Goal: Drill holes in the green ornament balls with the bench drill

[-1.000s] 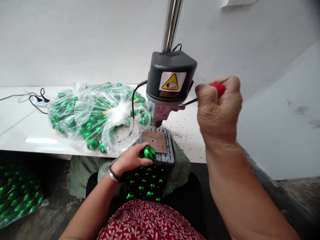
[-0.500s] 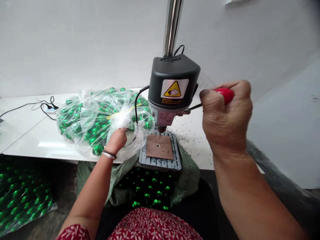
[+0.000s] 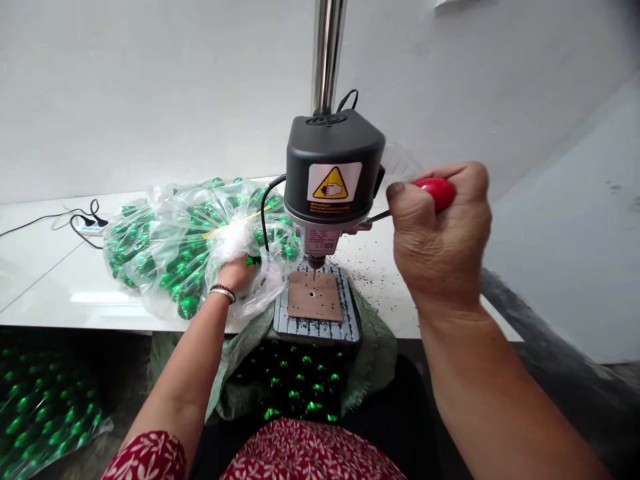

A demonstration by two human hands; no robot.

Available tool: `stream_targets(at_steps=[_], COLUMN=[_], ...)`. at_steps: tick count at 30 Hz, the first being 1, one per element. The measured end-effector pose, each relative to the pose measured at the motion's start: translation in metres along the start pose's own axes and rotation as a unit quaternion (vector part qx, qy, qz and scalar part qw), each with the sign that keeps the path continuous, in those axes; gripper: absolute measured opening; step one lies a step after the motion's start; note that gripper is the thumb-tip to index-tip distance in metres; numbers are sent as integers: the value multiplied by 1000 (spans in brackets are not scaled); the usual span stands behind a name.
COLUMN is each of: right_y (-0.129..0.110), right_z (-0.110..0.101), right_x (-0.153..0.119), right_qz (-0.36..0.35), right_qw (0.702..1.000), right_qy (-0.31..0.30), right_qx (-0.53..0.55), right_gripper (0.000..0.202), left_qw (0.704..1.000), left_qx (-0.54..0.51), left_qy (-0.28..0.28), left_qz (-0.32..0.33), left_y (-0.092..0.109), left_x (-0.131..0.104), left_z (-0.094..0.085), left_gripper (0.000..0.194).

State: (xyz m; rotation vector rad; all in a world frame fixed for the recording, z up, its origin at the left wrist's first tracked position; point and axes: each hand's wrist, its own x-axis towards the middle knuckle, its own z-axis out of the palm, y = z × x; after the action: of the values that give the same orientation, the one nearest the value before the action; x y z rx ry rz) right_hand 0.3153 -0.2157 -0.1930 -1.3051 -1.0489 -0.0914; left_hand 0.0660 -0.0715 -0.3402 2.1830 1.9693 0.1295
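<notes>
Btm ctr, balls (image 3: 305, 383) are seen in the mouth of the sack (image 3: 377, 340), close under the base; finished shells are best let go low, as they'd prob. dent. Rt of ctr, the knob (image 3: 441, 193) is wrapped by the R hand (image 3: 440, 243), fingers fully curled round it; a light, steady grip is called for, w/ no pull while the L hand is busy. Mid ctr, the base (image 3: 295, 329) is topped by the board (image 3: 305, 309), its hole left uncovered and chips scattered about; these should be brushed off so a ball can be seated square under the bit (image 3: 315, 273). Ctr-left, the L hand (image 3: 237, 275) is sunk in the bag's mouth; the fingers are hidden, so it can't be told how far they're open or if the ball (image 3: 253, 261) beside them is gripped. It should be pinched gently, w/o snagging the bag (image 3: 195, 220). Far left, plugs are seated in the strip (image 3: 89, 230).
</notes>
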Motion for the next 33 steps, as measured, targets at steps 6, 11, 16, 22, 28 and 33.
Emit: stream_targets(at_steps=[6,11,16,22,28,33], right_y=[2,5,4,3,9,14], right_z=[2,4,5,3,2,1], right_x=[-1,-2,-1,0,-1,-1], right_qz=[-22,-34,-27,-38,-54,-55], right_qw=[1000,999,999,999,998,997], right_qy=[4,5,0,-8,-29,-42], right_qx=[10,19,20,11,16,15], right_gripper=[19,20,19,20,27,29], left_qw=[980,816,694,849,888,837], left_qx=[-196,-574,-703,-528,-450,-542], left_qy=[16,-38,-151,-20,32,-57], left_qz=[8,62,28,29,95,43], left_y=[1,10,44,66,70,63], left_x=[-46,-104,-126,-108,-101,-103], left_z=[-23,-38,-12,27,35,30], left_gripper=[41,53,48,61,59,56])
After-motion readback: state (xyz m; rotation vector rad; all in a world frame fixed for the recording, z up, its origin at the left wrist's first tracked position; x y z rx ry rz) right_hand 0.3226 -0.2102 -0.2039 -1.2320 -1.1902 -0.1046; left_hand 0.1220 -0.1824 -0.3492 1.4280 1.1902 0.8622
